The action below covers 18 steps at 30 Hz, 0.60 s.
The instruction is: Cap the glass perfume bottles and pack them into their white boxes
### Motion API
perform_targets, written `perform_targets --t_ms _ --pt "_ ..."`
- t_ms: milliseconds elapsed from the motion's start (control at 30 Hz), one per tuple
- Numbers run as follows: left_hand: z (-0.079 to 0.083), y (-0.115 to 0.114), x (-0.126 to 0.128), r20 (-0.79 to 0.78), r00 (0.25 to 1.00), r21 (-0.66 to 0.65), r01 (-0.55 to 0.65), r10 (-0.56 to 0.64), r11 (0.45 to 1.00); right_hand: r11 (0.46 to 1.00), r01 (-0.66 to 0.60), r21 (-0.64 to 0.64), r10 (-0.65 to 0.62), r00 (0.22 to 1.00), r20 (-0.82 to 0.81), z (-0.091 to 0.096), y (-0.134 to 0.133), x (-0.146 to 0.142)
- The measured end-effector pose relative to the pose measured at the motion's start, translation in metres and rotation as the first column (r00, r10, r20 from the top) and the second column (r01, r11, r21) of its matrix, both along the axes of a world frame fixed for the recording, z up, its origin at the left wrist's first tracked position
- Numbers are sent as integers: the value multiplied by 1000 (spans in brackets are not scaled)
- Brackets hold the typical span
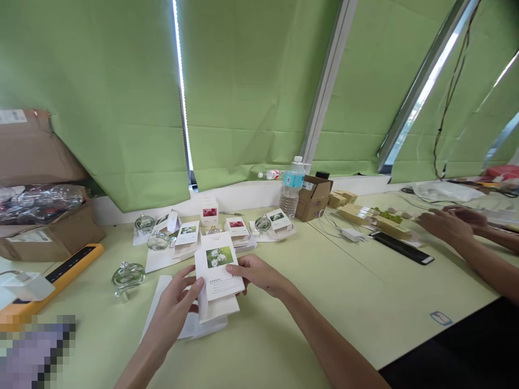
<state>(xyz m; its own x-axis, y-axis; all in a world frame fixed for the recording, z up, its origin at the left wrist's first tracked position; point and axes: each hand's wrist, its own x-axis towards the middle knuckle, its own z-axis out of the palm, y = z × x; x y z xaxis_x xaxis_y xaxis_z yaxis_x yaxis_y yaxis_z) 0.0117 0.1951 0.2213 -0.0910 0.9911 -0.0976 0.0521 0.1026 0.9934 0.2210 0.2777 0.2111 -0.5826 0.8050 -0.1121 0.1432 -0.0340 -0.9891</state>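
Observation:
Both my hands hold a white carton [219,278] printed with white flowers on a green picture, its lower flap hanging out. My left hand [182,297] grips its left edge. On the right side, my right hand [257,274] has its thumb on the front face, the other fingers partly hidden behind. White paper [203,326] lies on the table beneath the carton. Left of it stands a clear glass bottle [128,275] with a small cap-like piece beside it. Behind the carton are several more glass bottles [159,241] and small flower-printed cartons [187,233].
At left lie an orange power strip [77,270] with a white charger [30,285] and a cardboard box [48,232] of plastic bottles. A water bottle [291,189] and brown box [313,199] stand behind. Another person's hands [446,227] work at right, near a black phone-like slab [401,248].

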Motion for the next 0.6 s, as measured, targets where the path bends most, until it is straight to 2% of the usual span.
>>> perform_targets --t_ms 133,233,400,600 --pt "7 17 2 -67 993 19 97 -96 995 998 28 54 -29 999 16 1 -1 0" --pt "11 25 8 -62 994 19 91 -90 996 998 26 53 -27 1000 15 1 -1 0" --pt "6 29 14 159 981 -17 118 -114 993 1000 15 -17 -17 996 -86 5 -3 3" --pt "-6 28 10 378 900 9 233 -219 973 999 9 -47 -13 996 -92 7 0 9"
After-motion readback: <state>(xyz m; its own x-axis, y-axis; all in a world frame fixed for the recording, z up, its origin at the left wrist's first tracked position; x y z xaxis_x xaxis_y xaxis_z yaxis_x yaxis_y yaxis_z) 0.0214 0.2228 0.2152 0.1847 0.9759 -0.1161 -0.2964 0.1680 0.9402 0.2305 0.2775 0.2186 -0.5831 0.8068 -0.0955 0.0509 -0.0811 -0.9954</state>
